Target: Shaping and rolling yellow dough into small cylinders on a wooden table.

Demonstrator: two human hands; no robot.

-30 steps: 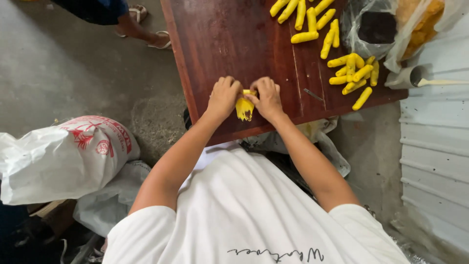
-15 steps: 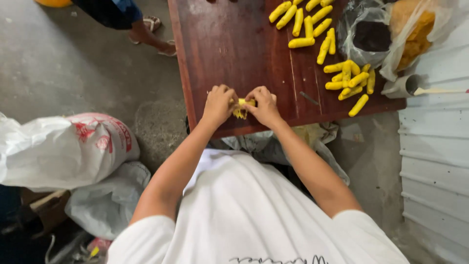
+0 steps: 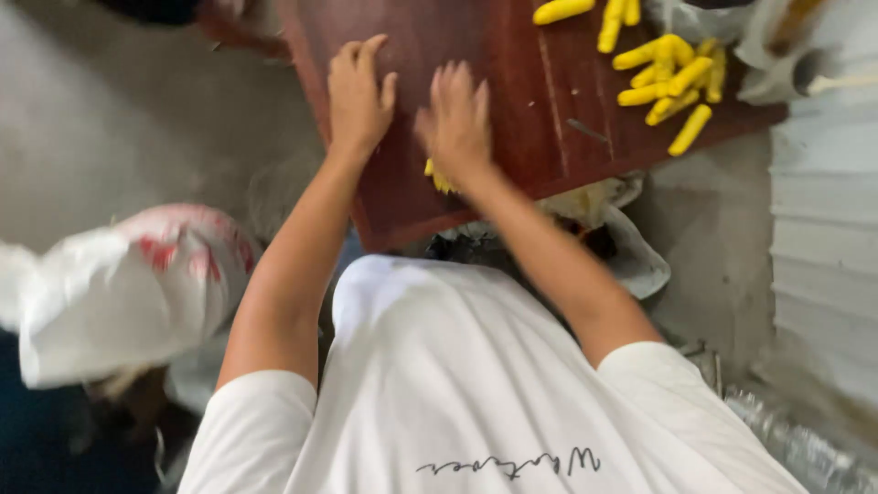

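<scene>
Hands lie flat on a dark red wooden board (image 3: 512,101). The left hand (image 3: 358,96) is spread open with its palm down on the wood, and it holds nothing. The right hand (image 3: 457,119) is just beside it, also open and flat, with the fingers stretched out. A small yellow lump (image 3: 437,176) peeks out from under the heel of the right hand, near the edge of the board closest to the person. The hand presses on top of it and does not grip it. The picture is blurry, so the shape of the lump is hard to tell. Farther up the board, on the right side, lies a heap of yellow sticks (image 3: 668,82), well apart from both hands. A white plastic bag (image 3: 119,293) with red marks sits on the grey floor on the left.
</scene>
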